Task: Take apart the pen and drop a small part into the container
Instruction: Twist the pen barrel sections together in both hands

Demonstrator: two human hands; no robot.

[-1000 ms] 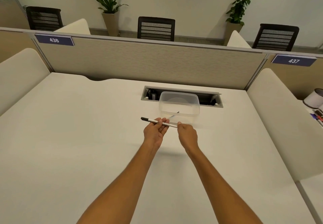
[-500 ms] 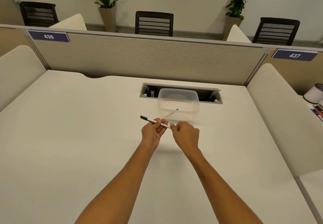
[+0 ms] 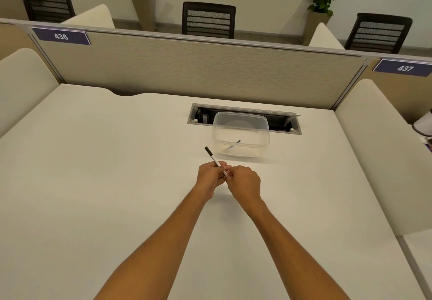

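my left grip clamps the pen mid-barrel, my right grip pinches its near end; long axis points up-left. the container sits on the tabletop just beyond, nearer my right hand.

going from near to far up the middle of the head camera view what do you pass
right hand → pen → clear container → cable tray → partition panel → black chair
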